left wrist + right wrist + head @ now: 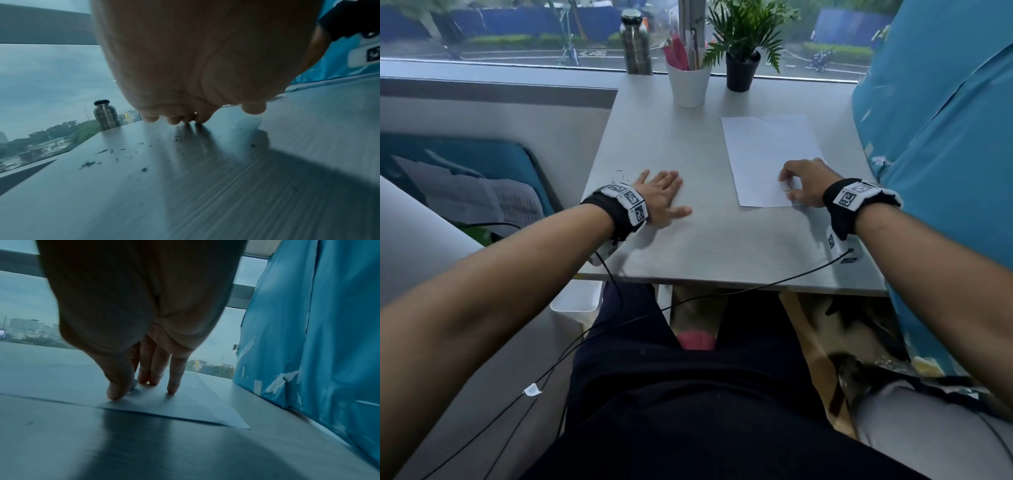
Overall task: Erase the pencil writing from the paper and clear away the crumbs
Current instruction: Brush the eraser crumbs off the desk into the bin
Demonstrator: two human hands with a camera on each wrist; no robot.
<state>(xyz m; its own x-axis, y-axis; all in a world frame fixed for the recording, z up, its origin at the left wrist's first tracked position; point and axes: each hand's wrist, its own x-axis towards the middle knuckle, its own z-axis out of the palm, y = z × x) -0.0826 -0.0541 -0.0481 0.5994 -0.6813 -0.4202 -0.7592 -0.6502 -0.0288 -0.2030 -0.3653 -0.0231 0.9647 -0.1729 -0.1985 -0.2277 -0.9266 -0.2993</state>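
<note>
A white sheet of paper (767, 150) lies on the right half of the grey table (715, 246). My right hand (788, 187) rests on the sheet's near edge and pinches a small white eraser (786, 186) between thumb and fingers. In the right wrist view the fingertips (171, 388) press on the paper (185, 404). My left hand (678, 194) lies flat and open on the bare table, left of the sheet. Dark eraser crumbs (88, 164) are scattered on the table to the left of its fingertips (173, 121). I cannot make out any writing on the paper.
At the back of the table stand a white cup of pens (689, 85), a potted plant (743, 65) and a steel bottle (635, 44). A blue-covered object (935, 137) borders the table's right side. A black cable (808, 270) crosses the front edge.
</note>
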